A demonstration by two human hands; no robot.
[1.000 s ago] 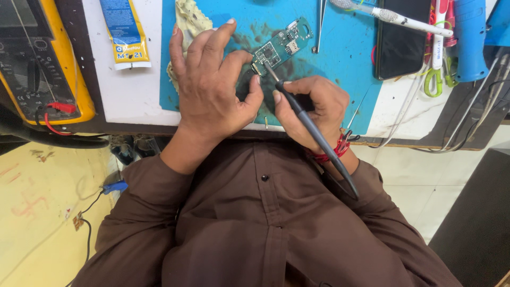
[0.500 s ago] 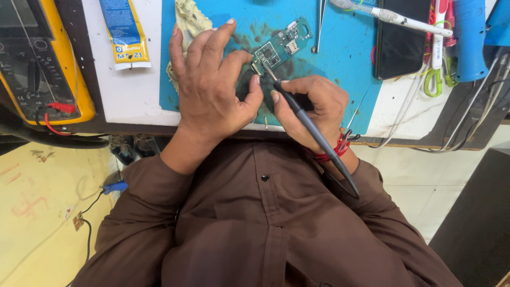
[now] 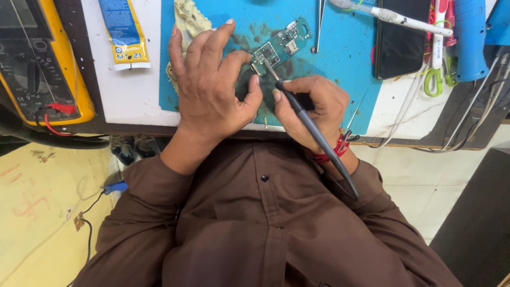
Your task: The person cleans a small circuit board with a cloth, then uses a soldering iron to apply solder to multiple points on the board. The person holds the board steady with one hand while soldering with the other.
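A small green circuit board (image 3: 280, 45) lies tilted on a blue work mat (image 3: 345, 58). My left hand (image 3: 212, 87) rests flat on the mat beside the board, its index finger and thumb near the board's lower end. My right hand (image 3: 311, 109) grips a slim dark soldering iron (image 3: 311, 127) like a pen. The iron's metal tip touches the board's lower left corner. Its handle runs back over my wrist toward my brown shirt.
A yellow multimeter (image 3: 37, 64) with red leads sits at the left. A blue and yellow tube (image 3: 122, 34) lies on the white bench. A pale cloth (image 3: 188, 21), tweezers (image 3: 320, 24), a dark phone (image 3: 401, 37), a toothbrush (image 3: 393, 17) and blue tools (image 3: 470, 37) surround the mat.
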